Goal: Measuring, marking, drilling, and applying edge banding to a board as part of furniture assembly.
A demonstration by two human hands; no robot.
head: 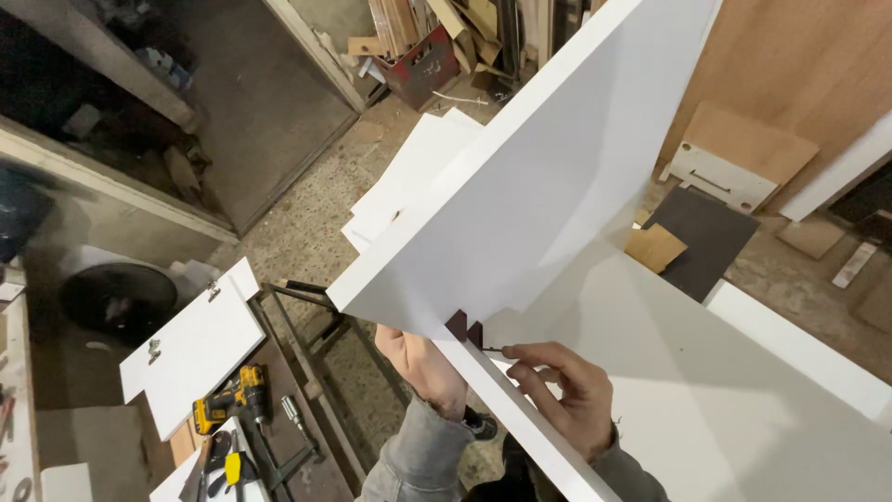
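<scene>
Right hand (569,395) pinching small screw (491,350) at white panel (548,186) joint, left hand (423,367) gripping panel edge underneath, red crate (423,65) holding wood offcuts (400,23)

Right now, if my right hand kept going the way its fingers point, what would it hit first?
Your right hand points left toward the small dark bracket where the upright white panel meets the flat one. The bracket likely comes first, though depth is hard to judge.
</scene>
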